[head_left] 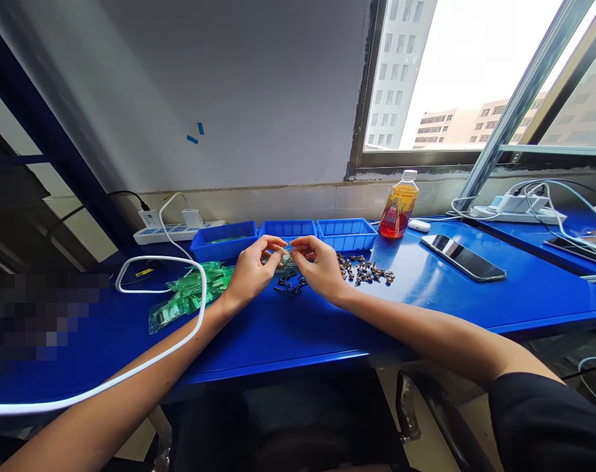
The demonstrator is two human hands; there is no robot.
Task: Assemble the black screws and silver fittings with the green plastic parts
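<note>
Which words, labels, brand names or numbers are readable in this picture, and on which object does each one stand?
No text here can be read with certainty.
On the bottle: a red label with print, too small to read.
On the white power strip: a sticker on its plug, blurred, unreadable.
On the small part pinched by the left hand and right hand: no print visible.
On the phone: dark screen, no text.

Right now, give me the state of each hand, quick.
Left hand: pinched shut on the small pale piece.
Right hand: pinched shut on the same small pale piece, from the other side.
</note>
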